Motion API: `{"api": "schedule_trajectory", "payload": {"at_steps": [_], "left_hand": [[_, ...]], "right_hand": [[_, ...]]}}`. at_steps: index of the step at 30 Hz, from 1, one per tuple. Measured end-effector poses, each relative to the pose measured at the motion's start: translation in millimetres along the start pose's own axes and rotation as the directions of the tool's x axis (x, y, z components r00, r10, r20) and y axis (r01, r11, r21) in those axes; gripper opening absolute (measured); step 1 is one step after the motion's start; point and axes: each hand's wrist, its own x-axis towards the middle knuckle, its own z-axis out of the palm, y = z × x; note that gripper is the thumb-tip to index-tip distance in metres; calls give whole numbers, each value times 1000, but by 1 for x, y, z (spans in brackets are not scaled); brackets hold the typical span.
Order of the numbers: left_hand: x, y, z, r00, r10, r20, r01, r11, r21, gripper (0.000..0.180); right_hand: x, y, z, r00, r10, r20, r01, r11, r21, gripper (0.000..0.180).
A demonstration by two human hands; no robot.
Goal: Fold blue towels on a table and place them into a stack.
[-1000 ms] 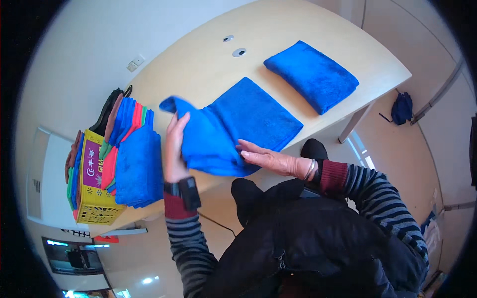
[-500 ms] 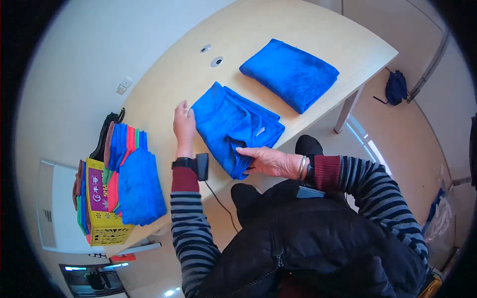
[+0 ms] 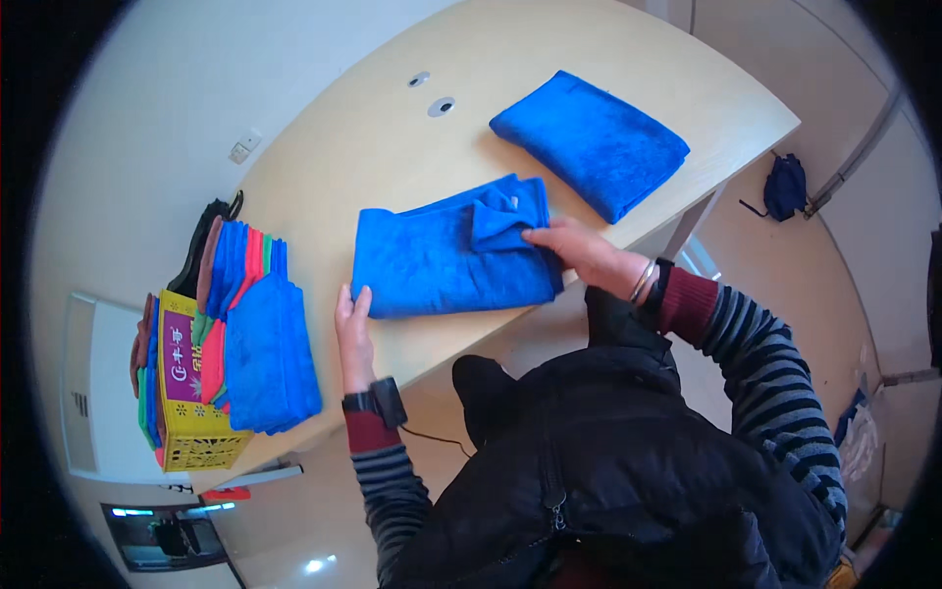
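Note:
A folded blue towel (image 3: pixel 422 260) lies near the table's front edge, turned roughly lengthwise along it. At its left end, my left hand (image 3: pixel 355 334) is closed at the near corner, thumb on the cloth. My right hand (image 3: pixel 589 257) grips the right end, thumb on top and the other fingers hidden underneath. Beside that thumb a small flap of cloth is turned over, with a pale tag on it. Farther right rests a second blue towel (image 3: pixel 594 142), neatly folded and apart from both hands.
On the left of the table (image 3: pixel 392 147) stands a yellow crate (image 3: pixel 201 452) packed with blue, red, green and brown cloths, with a blue towel (image 3: pixel 270 358) over its side. A black item (image 3: pixel 201 245) sits behind it. A dark bag (image 3: pixel 785 187) hangs low at the far right.
The nearer towel has been turned from slanting to lying along the front edge. My right hand moved right and away from me with its end; my left hand came down onto the left corner.

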Motion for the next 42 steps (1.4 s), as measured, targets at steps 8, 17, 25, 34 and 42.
{"api": "schedule_trajectory", "payload": {"at_steps": [8, 17, 25, 34, 42], "left_hand": [[-53, -10, 2, 948, -143, -284, 172, 982, 78, 35], [14, -30, -12, 958, -40, -285, 214, 759, 615, 48], [5, -22, 3, 905, 120, -408, 187, 749, 635, 34], [-16, 12, 20, 901, 236, -365, 160, 601, 783, 32], [6, 69, 87, 831, 512, 217, -462, 418, 783, 54]], "right_hand": [[13, 3, 23, 620, -762, -190, 351, 485, -801, 48], [33, -18, 54, 615, -707, 350, 328, -175, -928, 33], [95, -46, 10, 849, -526, -44, 294, 541, -788, 33], [41, -21, 30, 718, -694, 57, 366, 307, -878, 21], [-18, -6, 47, 408, -698, 588, 694, -181, -697, 16]]}}
